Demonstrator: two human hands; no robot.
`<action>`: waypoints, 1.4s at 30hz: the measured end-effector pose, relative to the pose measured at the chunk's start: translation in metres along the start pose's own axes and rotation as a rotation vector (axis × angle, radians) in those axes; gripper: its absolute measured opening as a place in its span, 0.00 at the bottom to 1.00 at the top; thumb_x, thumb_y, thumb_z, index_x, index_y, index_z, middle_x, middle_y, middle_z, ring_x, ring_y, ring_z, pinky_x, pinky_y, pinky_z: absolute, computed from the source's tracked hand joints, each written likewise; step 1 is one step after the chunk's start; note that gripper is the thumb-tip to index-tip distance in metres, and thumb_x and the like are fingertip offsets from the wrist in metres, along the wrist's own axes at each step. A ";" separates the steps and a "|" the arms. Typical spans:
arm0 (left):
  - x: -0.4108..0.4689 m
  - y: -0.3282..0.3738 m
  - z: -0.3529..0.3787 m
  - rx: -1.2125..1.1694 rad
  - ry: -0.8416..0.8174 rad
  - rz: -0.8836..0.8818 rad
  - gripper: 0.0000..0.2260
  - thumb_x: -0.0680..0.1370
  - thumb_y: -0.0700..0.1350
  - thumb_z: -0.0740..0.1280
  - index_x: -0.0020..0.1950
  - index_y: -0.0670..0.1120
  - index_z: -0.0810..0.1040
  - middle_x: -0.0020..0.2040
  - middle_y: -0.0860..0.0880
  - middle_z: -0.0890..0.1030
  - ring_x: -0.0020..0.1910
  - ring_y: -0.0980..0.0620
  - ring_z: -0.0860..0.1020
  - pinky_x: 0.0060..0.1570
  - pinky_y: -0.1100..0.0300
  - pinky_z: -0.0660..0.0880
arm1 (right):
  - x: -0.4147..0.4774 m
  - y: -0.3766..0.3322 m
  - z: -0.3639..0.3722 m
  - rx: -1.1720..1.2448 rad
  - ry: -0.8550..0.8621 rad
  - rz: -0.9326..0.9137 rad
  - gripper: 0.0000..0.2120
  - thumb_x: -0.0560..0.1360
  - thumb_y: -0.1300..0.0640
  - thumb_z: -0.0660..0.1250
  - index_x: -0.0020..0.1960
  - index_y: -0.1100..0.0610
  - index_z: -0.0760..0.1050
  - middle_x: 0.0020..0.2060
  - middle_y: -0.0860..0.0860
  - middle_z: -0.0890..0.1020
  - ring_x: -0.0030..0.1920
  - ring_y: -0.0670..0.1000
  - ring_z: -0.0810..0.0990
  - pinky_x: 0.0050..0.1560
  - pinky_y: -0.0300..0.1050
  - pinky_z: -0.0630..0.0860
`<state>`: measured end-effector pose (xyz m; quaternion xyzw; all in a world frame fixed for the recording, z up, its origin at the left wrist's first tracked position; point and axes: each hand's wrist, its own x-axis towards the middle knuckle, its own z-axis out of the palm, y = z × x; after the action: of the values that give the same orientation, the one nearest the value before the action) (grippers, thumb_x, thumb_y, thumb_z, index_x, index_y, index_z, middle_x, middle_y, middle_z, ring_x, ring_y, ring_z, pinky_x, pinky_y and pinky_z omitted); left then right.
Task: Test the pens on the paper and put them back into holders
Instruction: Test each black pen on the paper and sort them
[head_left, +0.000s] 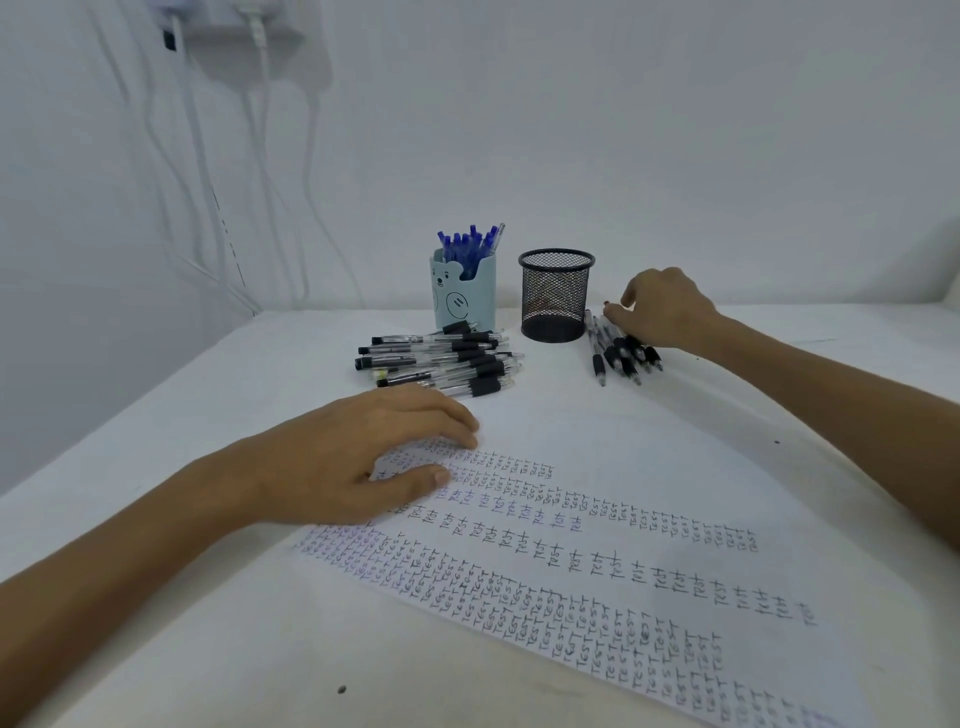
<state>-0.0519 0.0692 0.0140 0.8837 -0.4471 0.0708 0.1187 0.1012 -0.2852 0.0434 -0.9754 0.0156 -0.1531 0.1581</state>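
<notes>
A white paper (597, 457) covered with rows of written "test" lies across the table. My left hand (358, 452) rests flat on its upper left corner, fingers spread. A pile of several black pens (441, 361) lies just beyond that hand. A pale blue bear holder (462, 299) stands behind the pile with several blue pens (467, 244) in it. A black mesh holder (556, 293) stands to its right. My right hand (665, 309) lies on the upper ends of a small group of black pens (621, 351) right of the mesh holder, fingers curled over them.
The white table (208, 623) meets a white wall behind the holders. White cables (260, 156) hang down the wall at the left. A small dark speck (341, 689) sits on the table near the front edge.
</notes>
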 end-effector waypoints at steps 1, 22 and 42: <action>0.000 0.000 0.000 0.001 0.000 -0.003 0.17 0.86 0.57 0.61 0.73 0.54 0.76 0.74 0.62 0.72 0.74 0.60 0.71 0.72 0.59 0.70 | -0.001 -0.001 -0.001 -0.013 0.009 -0.009 0.19 0.80 0.47 0.65 0.59 0.62 0.79 0.54 0.62 0.81 0.59 0.63 0.78 0.46 0.48 0.72; -0.002 0.006 -0.001 -0.031 -0.002 -0.104 0.21 0.83 0.67 0.56 0.74 0.64 0.70 0.74 0.65 0.72 0.74 0.63 0.70 0.73 0.51 0.71 | -0.068 -0.078 0.014 -0.009 0.021 -0.876 0.09 0.79 0.49 0.68 0.56 0.51 0.82 0.47 0.45 0.80 0.39 0.40 0.72 0.44 0.41 0.71; 0.000 0.002 -0.002 0.026 0.015 0.023 0.17 0.86 0.57 0.61 0.72 0.52 0.77 0.73 0.61 0.74 0.73 0.61 0.72 0.72 0.64 0.67 | -0.063 -0.066 0.006 -0.129 -0.008 -1.064 0.16 0.79 0.63 0.59 0.65 0.57 0.72 0.52 0.53 0.80 0.46 0.52 0.76 0.47 0.47 0.75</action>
<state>-0.0534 0.0683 0.0163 0.8795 -0.4552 0.0845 0.1098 0.0415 -0.2161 0.0402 -0.8570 -0.4720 -0.2069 -0.0017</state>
